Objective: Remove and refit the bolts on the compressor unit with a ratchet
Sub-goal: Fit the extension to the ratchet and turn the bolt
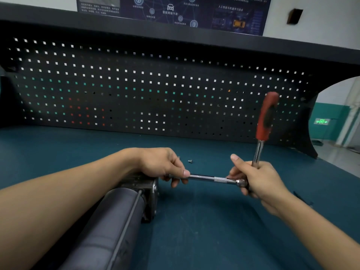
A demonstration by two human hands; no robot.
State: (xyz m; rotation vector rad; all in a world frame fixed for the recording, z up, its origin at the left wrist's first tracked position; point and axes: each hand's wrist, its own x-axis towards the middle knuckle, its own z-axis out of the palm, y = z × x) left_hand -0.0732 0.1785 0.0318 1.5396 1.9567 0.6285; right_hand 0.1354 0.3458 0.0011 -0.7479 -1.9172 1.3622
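The dark grey cylindrical metal compressor unit (pixel 116 211) lies on its side on the teal table (pixel 194 230), under the left forearm, its blocky end bracket facing right. It is judged heavy and rigid, so little shifting is expected under tool load.

A chromed steel extension bar (pixel 206 178) is held level between the hands. Its left end is pinched by the curled fingers and thumb of the left hand (pixel 161 164) just beside the bracket; whether a bolt is engaged there cannot be told. The right hand (pixel 255 178) is closed round the head of the ratchet with the red and black rubber handle (pixel 263 129), which stands almost upright.

The tool is judged stiff and its polished shaft slippery. The rubber handle would give the surest hold and most leverage, and the knurled band on the bar suits finger turning.

A small loose bolt (pixel 190 161) lies on the table behind the hands; it is judged light and easily rolled.
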